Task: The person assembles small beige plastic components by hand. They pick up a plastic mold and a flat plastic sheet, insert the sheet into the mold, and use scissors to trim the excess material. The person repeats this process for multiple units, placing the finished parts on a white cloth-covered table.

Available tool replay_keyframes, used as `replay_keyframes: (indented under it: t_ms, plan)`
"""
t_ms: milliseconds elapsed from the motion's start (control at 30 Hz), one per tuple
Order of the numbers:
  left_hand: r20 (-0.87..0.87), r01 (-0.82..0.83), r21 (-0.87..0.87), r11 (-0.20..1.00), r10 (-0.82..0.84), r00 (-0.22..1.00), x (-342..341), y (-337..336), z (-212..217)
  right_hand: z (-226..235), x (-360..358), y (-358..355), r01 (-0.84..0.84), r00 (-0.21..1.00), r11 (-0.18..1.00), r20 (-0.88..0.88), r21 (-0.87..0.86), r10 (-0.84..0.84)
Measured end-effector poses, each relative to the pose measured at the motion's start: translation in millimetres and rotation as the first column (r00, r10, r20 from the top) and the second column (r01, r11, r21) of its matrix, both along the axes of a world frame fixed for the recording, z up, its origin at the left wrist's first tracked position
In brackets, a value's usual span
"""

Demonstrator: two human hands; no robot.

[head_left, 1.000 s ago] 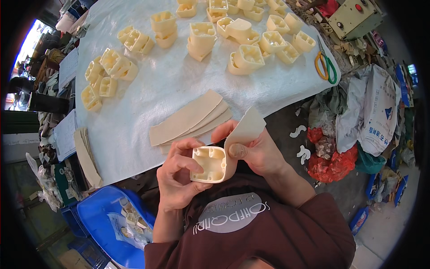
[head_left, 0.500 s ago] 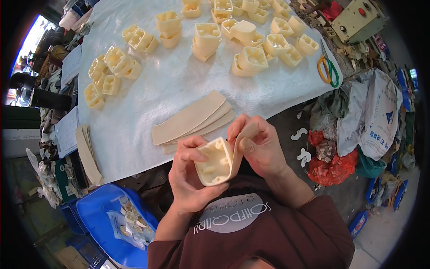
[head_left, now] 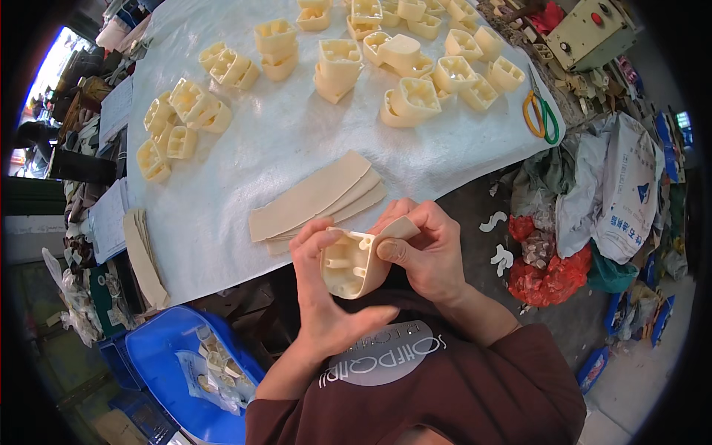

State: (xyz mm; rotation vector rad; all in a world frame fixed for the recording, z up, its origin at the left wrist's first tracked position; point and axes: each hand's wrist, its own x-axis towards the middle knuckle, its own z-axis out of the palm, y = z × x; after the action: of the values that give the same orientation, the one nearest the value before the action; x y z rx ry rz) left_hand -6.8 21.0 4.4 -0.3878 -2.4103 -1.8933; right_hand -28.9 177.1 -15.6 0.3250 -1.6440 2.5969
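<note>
In front of my chest is a cream, hollow plastic casing (head_left: 343,261), its open side with inner posts tilted up. My left hand (head_left: 320,293) holds it from the left, fingers curled over its far edge and wall, the thumb stretched out away from it. A beige leather-like strip (head_left: 399,228) lies along the casing's right wall. My right hand (head_left: 434,256) pinches the strip's free end between thumb and fingers, close to the far right corner. Just beyond my hands, a fanned stack of similar strips (head_left: 311,200) lies on the table.
Many cream casings (head_left: 340,67) stand in groups across the white-covered table (head_left: 245,148). Scissors (head_left: 543,117) with orange and green handles lie at its right edge. More strips (head_left: 143,256) sit at the left edge. A blue tub (head_left: 159,356) is lower left; bags (head_left: 549,274) are right.
My left thumb has swung off the casing toward me, and the fingers have shifted to its far edge. The casing has turned and tilted; the strip's end now folds over near the right thumb.
</note>
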Motion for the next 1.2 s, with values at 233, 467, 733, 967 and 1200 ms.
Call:
replay_keyframes:
  t_ms: [233,467,733,967,1200]
  plan:
    - [0.120,-0.164,0.170,0.972,0.144,0.982,3.5,8.7,-3.9,15.4,3.6,0.6,-0.049,0.991,0.994,0.127,0.094,0.036]
    - [0.159,0.022,0.338,0.941,-0.080,0.984,-0.9,-4.6,-1.6,4.4,2.3,4.9,-0.213,0.967,0.976,0.130,-0.049,0.217]
    - [0.101,0.133,0.274,0.952,-0.166,0.981,-2.6,-6.9,-8.9,6.4,10.6,-0.4,-0.173,0.985,0.984,0.013,0.044,0.172]
    - [-0.186,0.067,0.194,0.979,-0.030,0.982,-4.9,3.2,-15.4,3.6,9.4,2.7,-0.219,0.976,0.974,0.010,0.063,0.219]
    - [-0.186,0.155,0.336,0.929,-0.096,0.978,-6.2,5.3,-17.2,-0.1,-5.1,1.3,-0.339,0.808,0.837,0.323,-0.428,0.493]
